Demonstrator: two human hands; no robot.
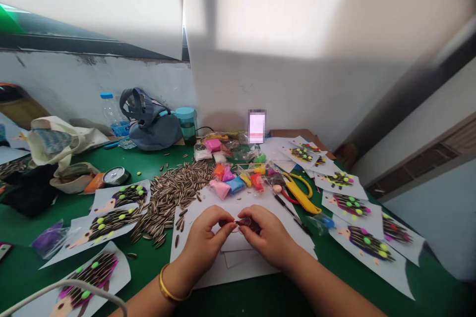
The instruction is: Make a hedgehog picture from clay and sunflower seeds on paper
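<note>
My left hand (208, 236) and my right hand (265, 234) meet above white paper (203, 277) at the middle of the table. Between their fingertips is a dark brown, soft-looking lump (250, 224), with part of it showing at each hand. Thumbs and forefingers of both hands are pinched on it. A small pinkish bit shows just under the fingertips. Left of the paper lies a heap of striped sunflower seeds (167, 198). Small bags of coloured clay (236, 184) lie just beyond my hands.
Yellow-handled scissors (302, 197) and black pens (292, 213) lie right of the hands. Seed hedgehog pictures (366, 245) line the right, with more pictures (111, 223) at left. Behind stand a blue-grey bag (154, 126), a teal-lidded cup (186, 124) and a lit phone (257, 127).
</note>
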